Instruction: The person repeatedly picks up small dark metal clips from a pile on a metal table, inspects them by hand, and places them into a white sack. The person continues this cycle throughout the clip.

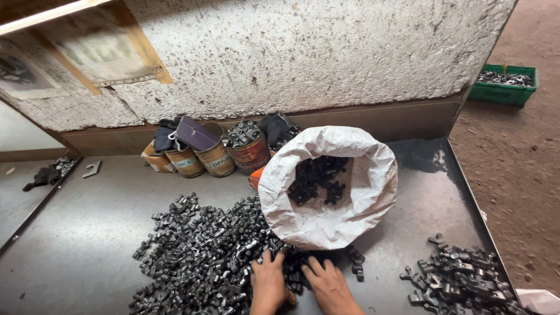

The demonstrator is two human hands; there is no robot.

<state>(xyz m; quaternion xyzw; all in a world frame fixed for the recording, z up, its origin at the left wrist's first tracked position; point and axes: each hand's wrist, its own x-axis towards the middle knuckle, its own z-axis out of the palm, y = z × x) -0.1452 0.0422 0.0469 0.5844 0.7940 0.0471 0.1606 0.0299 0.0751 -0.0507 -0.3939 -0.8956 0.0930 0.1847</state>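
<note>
Nearest, 2 bare hands flat on the dark metal table (87,233), fingers spread and narrow-gapped, holding nothing: left hand (269,284) pressed onto the edge of the big heap of small black metal parts (198,256), right hand (330,286) just beside it, fingertips touching the few parts under the sack's lip. Best done, by the look of it, with palms low and fingers together as a scoop, drawing a modest batch clear of the heap rather than raking the whole mass; sharp cast edges likely, so slow sweeps, no pinching. Just beyond, a white woven sack (326,198) lying tilted with its rolled mouth open toward the hands, more of the same parts inside; worth keeping the rim from tipping further. To the right, a second smaller pile of larger forked parts (461,277), well apart, better kept unmixed. Farther back, 3 or so tins (216,157) against the rough wall (303,52), 1 topped with parts. Farthest, a green crate (503,87) on the dirt floor.
</note>
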